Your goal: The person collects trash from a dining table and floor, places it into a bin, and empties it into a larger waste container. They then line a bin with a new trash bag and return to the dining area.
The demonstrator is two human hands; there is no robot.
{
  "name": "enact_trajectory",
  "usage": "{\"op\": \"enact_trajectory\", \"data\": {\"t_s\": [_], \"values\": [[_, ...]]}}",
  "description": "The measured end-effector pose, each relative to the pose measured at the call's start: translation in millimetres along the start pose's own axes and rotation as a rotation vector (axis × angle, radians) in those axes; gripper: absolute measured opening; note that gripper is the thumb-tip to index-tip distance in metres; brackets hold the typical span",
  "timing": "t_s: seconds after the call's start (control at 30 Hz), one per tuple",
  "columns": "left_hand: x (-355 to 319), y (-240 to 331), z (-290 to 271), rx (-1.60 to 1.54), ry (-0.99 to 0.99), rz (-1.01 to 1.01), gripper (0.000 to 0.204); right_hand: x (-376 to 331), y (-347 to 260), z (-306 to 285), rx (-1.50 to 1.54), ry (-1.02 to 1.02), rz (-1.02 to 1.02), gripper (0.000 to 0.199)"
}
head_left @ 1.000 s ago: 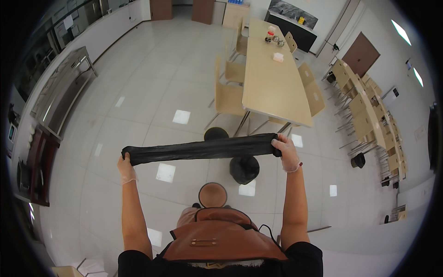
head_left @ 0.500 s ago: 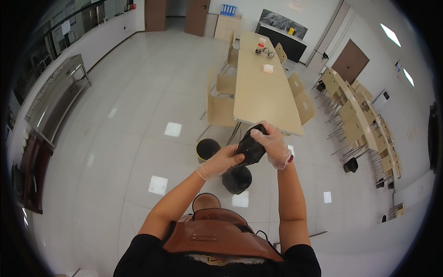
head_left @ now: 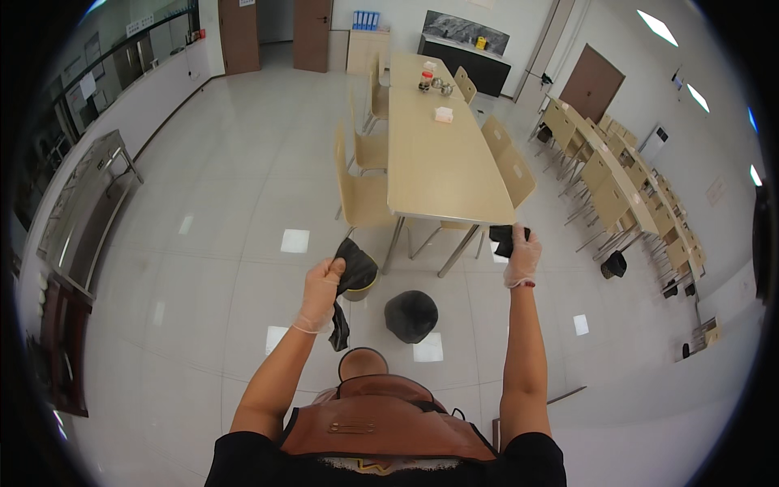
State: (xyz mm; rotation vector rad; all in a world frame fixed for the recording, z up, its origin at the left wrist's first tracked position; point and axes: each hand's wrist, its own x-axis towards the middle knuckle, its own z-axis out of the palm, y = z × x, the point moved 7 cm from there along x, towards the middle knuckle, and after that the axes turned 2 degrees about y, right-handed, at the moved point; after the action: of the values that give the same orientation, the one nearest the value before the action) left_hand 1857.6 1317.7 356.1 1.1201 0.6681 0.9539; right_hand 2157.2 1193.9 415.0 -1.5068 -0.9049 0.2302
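Both my hands wear clear plastic gloves and are held wide apart. My left hand (head_left: 321, 284) is closed on a black plastic bag (head_left: 340, 328), whose loose end dangles below the fingers. Behind its upper part stands a bin with a yellow rim (head_left: 359, 293), partly covered. Over by the near right corner of the long table, my right hand (head_left: 524, 253) grips a bunched black plastic bag (head_left: 501, 239). On the floor between my arms is a second bin (head_left: 411, 316), dark all over. Whether any strip joins the two bags cannot be seen.
The long pale table (head_left: 446, 174) stands ahead with chairs (head_left: 361, 191) along its sides, carrying jars (head_left: 426, 80) and a tissue pack (head_left: 443, 114). More desk rows (head_left: 608, 162) run along the right. A metal counter (head_left: 97, 203) lines the left wall.
My hands were together on one black bundle. Now they have moved apart, left hand to the left and right hand to the right, each with black plastic in it.
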Motion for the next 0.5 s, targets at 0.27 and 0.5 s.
{"op": "enact_trajectory", "data": {"t_s": [0.27, 0.5], "values": [[-3, 17, 24, 0.074, 0.002, 0.109, 0.015, -45, -15, 68, 0.047, -0.41, -0.126, 0.024], [-11, 5, 23, 0.302, -0.069, 0.133, 0.015, -62, -87, 100, 0.011, -0.46, -0.078, 0.026]]}}
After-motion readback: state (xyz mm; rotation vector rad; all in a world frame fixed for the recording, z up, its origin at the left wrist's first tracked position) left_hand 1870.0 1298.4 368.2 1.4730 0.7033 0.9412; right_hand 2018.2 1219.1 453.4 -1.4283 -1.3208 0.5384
